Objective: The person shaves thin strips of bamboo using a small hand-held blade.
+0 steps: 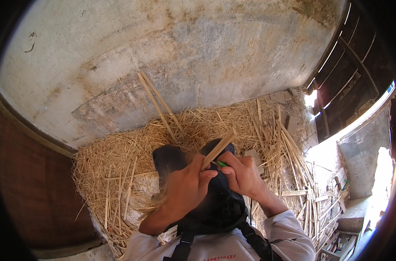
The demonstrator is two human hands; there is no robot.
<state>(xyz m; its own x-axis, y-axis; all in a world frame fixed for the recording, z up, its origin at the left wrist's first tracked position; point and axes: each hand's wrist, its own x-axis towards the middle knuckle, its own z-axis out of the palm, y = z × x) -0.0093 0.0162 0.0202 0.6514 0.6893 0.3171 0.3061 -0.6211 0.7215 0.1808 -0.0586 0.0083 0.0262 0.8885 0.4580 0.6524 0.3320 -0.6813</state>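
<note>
Wood strips (220, 145), a thin bundle, held up over mid of the straw bed (119, 150), slanting w/ far end to the R. L hand (187, 185) is closed round their near end; R hand (245, 175), just beside, pinches a small green-handled tool (222, 164), tip right by the strips; can't tell if it's touching.

Edges: straw bed's far side runs along the base of a stained wall (185, 56); its L side nears a brown panel (33, 182); dark slatted gate (350, 78) stands past its far R corner.

Room: both hands well apart from wall, panel & gate. Open air over straw bed's L half, also btwn strips' far end & wall. Tighter below: dark-clad knees (168, 157) sit over straw bed's middle, close under the hands.

Count: 2 hands, 1 tool, 2 knees, 2 long sticks (157, 107) leaning on wall from straw bed's far edge. Loose sticks (295, 192) along its R side overlap, too many to count; exact no. of strips in bundle unclear.
</note>
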